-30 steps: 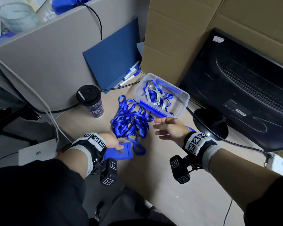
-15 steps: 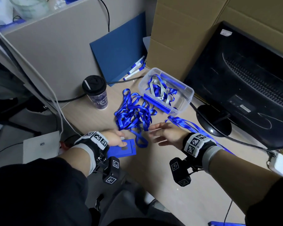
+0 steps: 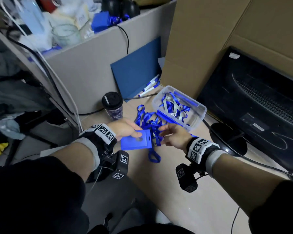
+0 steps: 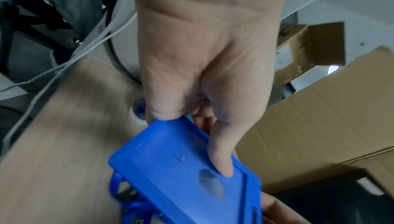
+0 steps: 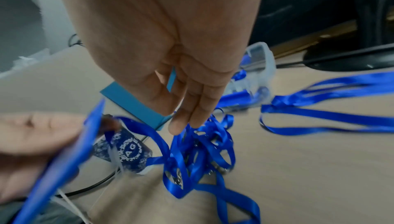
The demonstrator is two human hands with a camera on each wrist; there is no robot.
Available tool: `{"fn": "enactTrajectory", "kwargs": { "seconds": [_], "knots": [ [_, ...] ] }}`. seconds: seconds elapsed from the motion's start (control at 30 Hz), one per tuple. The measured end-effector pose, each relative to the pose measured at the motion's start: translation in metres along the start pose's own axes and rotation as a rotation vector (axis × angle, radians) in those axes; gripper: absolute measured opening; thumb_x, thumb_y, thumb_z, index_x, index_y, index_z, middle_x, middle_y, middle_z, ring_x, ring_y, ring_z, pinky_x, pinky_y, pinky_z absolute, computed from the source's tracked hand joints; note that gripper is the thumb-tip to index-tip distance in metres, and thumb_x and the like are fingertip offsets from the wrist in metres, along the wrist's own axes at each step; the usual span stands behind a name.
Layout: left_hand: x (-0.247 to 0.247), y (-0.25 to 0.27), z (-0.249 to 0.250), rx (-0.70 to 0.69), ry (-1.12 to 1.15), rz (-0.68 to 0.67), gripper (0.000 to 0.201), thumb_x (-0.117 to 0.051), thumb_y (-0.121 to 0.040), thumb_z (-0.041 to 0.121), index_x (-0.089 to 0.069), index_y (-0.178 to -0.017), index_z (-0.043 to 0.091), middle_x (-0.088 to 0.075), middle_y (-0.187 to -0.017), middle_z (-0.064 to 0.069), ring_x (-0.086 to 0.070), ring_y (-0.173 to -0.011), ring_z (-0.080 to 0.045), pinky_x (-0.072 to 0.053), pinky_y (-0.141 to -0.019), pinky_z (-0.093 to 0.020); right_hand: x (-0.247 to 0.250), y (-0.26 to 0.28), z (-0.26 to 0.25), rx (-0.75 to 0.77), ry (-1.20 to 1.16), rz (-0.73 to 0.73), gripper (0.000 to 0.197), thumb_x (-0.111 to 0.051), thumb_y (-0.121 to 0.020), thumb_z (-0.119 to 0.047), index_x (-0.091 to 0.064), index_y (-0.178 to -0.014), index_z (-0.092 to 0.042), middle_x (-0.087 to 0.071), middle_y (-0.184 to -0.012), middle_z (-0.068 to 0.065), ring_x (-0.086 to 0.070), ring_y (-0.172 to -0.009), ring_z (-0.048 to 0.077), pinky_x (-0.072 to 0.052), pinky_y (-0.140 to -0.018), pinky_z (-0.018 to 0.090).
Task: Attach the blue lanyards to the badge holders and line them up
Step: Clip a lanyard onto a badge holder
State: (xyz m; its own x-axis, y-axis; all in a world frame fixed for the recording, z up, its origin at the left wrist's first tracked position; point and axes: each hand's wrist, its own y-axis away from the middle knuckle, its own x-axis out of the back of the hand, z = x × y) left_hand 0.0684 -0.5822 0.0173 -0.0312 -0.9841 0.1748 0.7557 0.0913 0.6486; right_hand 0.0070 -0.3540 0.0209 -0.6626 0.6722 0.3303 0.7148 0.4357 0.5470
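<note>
Badge holder and lanyards at the desk.
Left hand (image 3: pixel 125 130) pinches badge holder (image 3: pixel 136 140), slot end toward the relaxed right hand (image 3: pixel 173 135) above lanyards (image 3: pixel 150 123); cup (image 3: pixel 112 105) lettering unreadable.

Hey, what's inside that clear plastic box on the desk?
The box holds tangled blue lanyards mixed with some grey straps, and a blue bar along its far wall. Whatever lies beneath the tangle is covered, so I cannot tell.
</note>
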Motion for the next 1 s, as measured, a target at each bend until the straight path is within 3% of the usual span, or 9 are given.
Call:
{"fn": "enactTrajectory", "kwargs": {
  "seconds": [0.07, 0.13, 0.33, 0.43, 0.53, 0.63, 0.73, 0.87, 1.0],
  "knots": [
    [0.003, 0.017, 0.030, -0.063, 0.087, -0.062, 0.019, -0.067, -0.088, -0.010, -0.071, -0.103, 0.002, -0.075, -0.097, -0.014, -0.072, -0.091, -0.025, -0.060, -0.086, -0.035, 0.003, -0.001, -0.018, 0.119, 0.080, 0.010, 0.048, -0.070, -0.081, 0.007, -0.061, -0.121, -0.018, -0.064, -0.109, 0.006, -0.062, -0.079, 0.017, -0.056, -0.074, 0.032],
    [0.008, 0.028, 0.054, -0.126, 0.133, -0.145, 0.025, -0.067, -0.089, -0.007, -0.067, -0.113, -0.003, -0.072, -0.113, -0.019, -0.071, -0.104, -0.028, -0.057, -0.094, -0.039, 0.005, 0.003, -0.033, 0.207, 0.095, -0.049, 0.055, -0.075, -0.077, -0.001, -0.060, -0.124, -0.026, -0.061, -0.116, 0.005, -0.063, -0.077, 0.014, -0.057, -0.072, 0.031],
    [0.011, 0.032, 0.083, -0.214, 0.216, -0.368, 0.036, -0.061, -0.095, -0.002, -0.060, -0.131, -0.006, -0.061, -0.133, -0.025, -0.060, -0.125, -0.035, -0.046, -0.107, -0.045, 0.007, 0.003, -0.051, 0.320, 0.084, -0.017, 0.031, -0.070, -0.088, 0.001, -0.066, -0.115, -0.016, -0.064, -0.092, -0.015, -0.060, -0.079, -0.003, -0.048, -0.072, 0.006],
    [0.010, 0.030, 0.084, -0.237, 0.274, -0.257, 0.034, -0.059, -0.095, -0.005, -0.061, -0.128, -0.006, -0.064, -0.128, -0.027, -0.067, -0.109, -0.032, -0.056, -0.094, -0.039, 0.010, -0.001, -0.049, 0.293, -0.009, 0.044, 0.008, -0.065, -0.095, -0.011, -0.072, -0.098, -0.012, -0.072, -0.081, -0.009, -0.060, -0.072, 0.009, -0.049, -0.074, 0.024],
    [0.012, 0.024, 0.080, -0.240, 0.297, -0.148, 0.031, -0.058, -0.095, -0.005, -0.064, -0.125, -0.002, -0.070, -0.117, -0.024, -0.071, -0.097, -0.028, -0.060, -0.075, -0.029, 0.017, 0.000, -0.051, 0.207, -0.072, 0.086, 0.033, -0.054, -0.099, -0.042, -0.067, -0.094, -0.012, -0.077, -0.080, 0.000, -0.058, -0.074, 0.022, -0.048, -0.075, 0.039],
    [0.011, 0.019, 0.076, -0.218, 0.245, -0.099, 0.028, -0.058, -0.095, -0.005, -0.067, -0.121, 0.002, -0.072, -0.109, -0.018, -0.073, -0.090, -0.021, -0.060, -0.075, -0.027, 0.027, 0.003, -0.054, 0.230, -0.187, 0.137, 0.027, -0.051, -0.104, -0.033, -0.052, -0.085, -0.014, -0.073, -0.077, 0.010, -0.064, -0.074, 0.027, -0.051, -0.068, 0.036],
    [0.008, 0.015, 0.080, -0.252, 0.183, 0.175, 0.021, -0.057, -0.097, -0.002, -0.069, -0.115, 0.001, -0.072, -0.094, -0.014, -0.070, -0.066, -0.012, -0.058, -0.059, -0.023, 0.039, 0.007, -0.056, 0.257, -0.270, 0.154, 0.022, -0.070, -0.094, -0.016, -0.052, -0.080, -0.015, -0.069, -0.076, 0.016, -0.064, -0.074, 0.032, -0.051, -0.068, 0.039],
    [0.010, 0.002, 0.085, -0.280, 0.174, 0.456, 0.018, -0.059, -0.096, 0.003, -0.072, -0.106, 0.009, -0.071, -0.093, -0.010, -0.064, -0.081, -0.022, -0.053, -0.080, -0.033, 0.051, 0.005, -0.050, 0.226, -0.363, 0.218, 0.021, -0.070, -0.092, -0.009, -0.053, -0.080, -0.014, -0.062, -0.066, 0.009, -0.061, -0.069, 0.031, -0.054, -0.082, 0.053],
    [-0.001, -0.001, 0.095, -0.287, 0.094, 0.282, 0.019, -0.060, -0.095, 0.001, -0.071, -0.096, 0.017, -0.072, -0.098, -0.011, -0.066, -0.088, -0.024, -0.056, -0.082, -0.034, 0.063, 0.009, -0.037, 0.170, -0.270, 0.299, 0.023, -0.070, -0.093, -0.025, -0.051, -0.087, -0.014, -0.057, -0.067, 0.005, -0.058, -0.051, 0.023, -0.053, -0.062, 0.039]
  ]
}}
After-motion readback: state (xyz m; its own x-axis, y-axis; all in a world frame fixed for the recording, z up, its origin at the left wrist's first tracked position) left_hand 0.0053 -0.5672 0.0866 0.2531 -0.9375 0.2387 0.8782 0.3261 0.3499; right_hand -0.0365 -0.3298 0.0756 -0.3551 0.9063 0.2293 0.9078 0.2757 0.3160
